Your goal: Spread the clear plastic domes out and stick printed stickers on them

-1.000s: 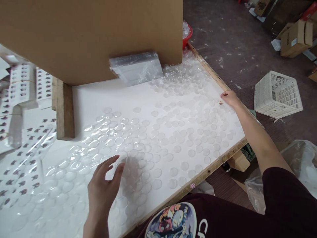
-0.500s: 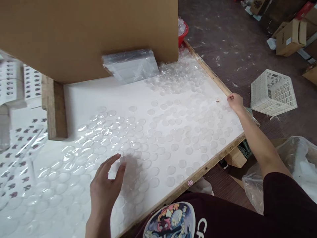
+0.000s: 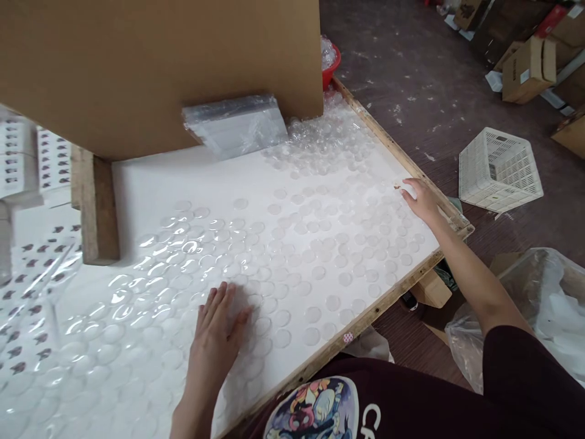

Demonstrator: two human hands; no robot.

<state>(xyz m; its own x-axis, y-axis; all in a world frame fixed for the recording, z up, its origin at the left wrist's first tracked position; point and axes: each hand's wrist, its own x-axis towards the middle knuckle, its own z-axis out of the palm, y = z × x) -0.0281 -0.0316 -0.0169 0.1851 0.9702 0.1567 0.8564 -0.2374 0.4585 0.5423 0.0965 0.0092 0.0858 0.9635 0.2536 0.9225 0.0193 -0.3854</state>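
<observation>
A white board (image 3: 150, 183) with a wooden rim is covered with many clear round glass domes (image 3: 292, 256). My left hand (image 3: 217, 332) lies flat and open on the domes near the front edge, fingers stretched out. My right hand (image 3: 420, 198) rests open on the domes at the board's right edge, by the wooden rim (image 3: 388, 143), fingers spread; a small brown speck (image 3: 397, 186) lies just beyond its fingertips. A heap of domes (image 3: 320, 140) is piled at the far right corner.
A big cardboard sheet (image 3: 159, 67) stands across the back, with a clear plastic bag (image 3: 235, 125) against it. A wooden block (image 3: 94, 204) stands at left beside printed sticker sheets (image 3: 31, 286). On the floor are a white basket (image 3: 498, 171), a plastic sack (image 3: 534, 305) and cardboard boxes (image 3: 525, 70).
My left hand went from raised and on edge to flat on the domes. My right hand slid from the wooden rim inward onto the board.
</observation>
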